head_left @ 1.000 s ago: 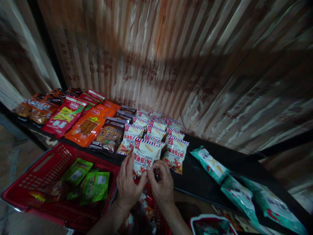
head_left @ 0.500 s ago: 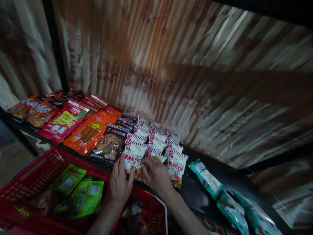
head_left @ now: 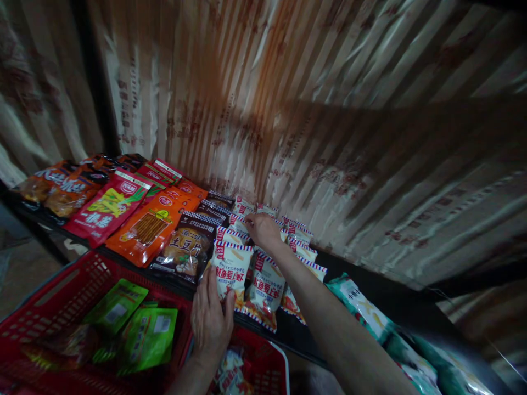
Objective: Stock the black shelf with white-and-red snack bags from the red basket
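White snack bags with red-and-blue striped edges stand in rows on the black shelf. My left hand (head_left: 212, 310) rests at the lower left of the front snack bag (head_left: 234, 269), its fingers stretched along the side and its thumb near the bottom. Farther back, my right hand (head_left: 264, 230) reaches over the rows with fingers bent and closed on the top of a white snack bag (head_left: 239, 224); the palm hides part of the bags there. Under my right forearm, another front bag (head_left: 264, 288) leans beside the first.
Brown potato snack bags (head_left: 187, 247), orange bags (head_left: 142, 227) and pink bags (head_left: 109, 206) fill the shelf's left. Teal bags (head_left: 362, 307) lie at right. Below are a red basket (head_left: 45, 291) with green packets (head_left: 150, 337) and another red basket (head_left: 272, 362). Corrugated sheeting (head_left: 313, 120) stands behind.
My right hand has left the front middle and moved up to the back rows. A white bag now stands at the front of the middle column. My left hand stays beside the front left bag.
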`<state>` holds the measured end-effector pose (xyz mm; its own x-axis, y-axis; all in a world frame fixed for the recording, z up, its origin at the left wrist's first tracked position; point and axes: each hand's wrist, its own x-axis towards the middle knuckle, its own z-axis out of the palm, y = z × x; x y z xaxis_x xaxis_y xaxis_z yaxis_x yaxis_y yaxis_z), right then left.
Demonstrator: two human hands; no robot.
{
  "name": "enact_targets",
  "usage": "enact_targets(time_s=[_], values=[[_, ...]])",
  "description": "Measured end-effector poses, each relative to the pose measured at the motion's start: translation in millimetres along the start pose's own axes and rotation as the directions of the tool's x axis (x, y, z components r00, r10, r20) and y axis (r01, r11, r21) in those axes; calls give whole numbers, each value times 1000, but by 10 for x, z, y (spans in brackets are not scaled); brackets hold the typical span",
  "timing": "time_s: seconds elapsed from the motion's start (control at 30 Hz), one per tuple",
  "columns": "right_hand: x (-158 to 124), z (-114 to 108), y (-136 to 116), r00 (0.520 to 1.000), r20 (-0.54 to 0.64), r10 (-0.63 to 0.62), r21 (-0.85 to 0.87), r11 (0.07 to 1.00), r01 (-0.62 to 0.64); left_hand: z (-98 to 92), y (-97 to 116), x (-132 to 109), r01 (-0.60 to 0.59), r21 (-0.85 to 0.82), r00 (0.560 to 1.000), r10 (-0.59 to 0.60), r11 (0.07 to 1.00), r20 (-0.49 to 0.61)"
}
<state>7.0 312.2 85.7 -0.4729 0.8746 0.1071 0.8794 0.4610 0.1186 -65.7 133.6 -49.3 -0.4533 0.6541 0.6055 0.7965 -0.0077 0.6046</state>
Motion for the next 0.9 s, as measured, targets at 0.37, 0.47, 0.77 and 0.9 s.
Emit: enact_targets(time_s=[0.37,0.47,0.77,0.9], values=[[263,14,-37,988,156,-16,-56,998,25,28,66,4,-23,-14,1000,23,1000,-18],[321,17,-20,990,142,-2,-54,998,10,59,45,-16,-18,-13,1000,18,1000,-11],[461,103,52,980,198,-13,14,1000,11,74,12,-42,-26,-4,1000,26,1000,2],[496,148,88,982,186,-26,50,999,17,91,20,-46,17,-17,1000,-17,1000,3]])
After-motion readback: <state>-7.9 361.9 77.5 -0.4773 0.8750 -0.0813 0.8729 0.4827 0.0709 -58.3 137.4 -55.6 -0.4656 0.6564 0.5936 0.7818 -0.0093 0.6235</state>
